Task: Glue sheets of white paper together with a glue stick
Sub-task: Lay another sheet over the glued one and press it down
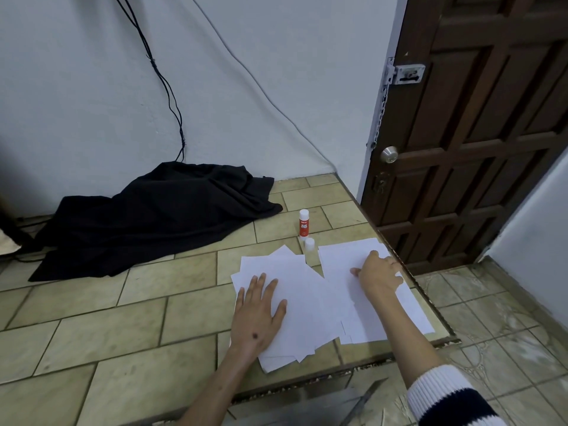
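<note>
A loose pile of white paper sheets point(304, 305) lies fanned out on the tiled counter point(123, 302). My left hand point(259, 312) rests flat on the pile's left side, fingers straight. To the right lies a separate white sheet point(347, 256), overlapping other sheets near the counter's right edge. My right hand point(378, 273) presses on it with fingers spread. Behind the papers a red and white glue stick point(303, 223) stands upright, and its white cap point(309, 245) stands just in front of it.
A crumpled black cloth point(159, 216) covers the back left of the counter, with black cables point(166, 87) running up the wall. The counter's edge point(424, 290) drops to a tiled floor at the right. A dark wooden door point(479, 133) stands beyond.
</note>
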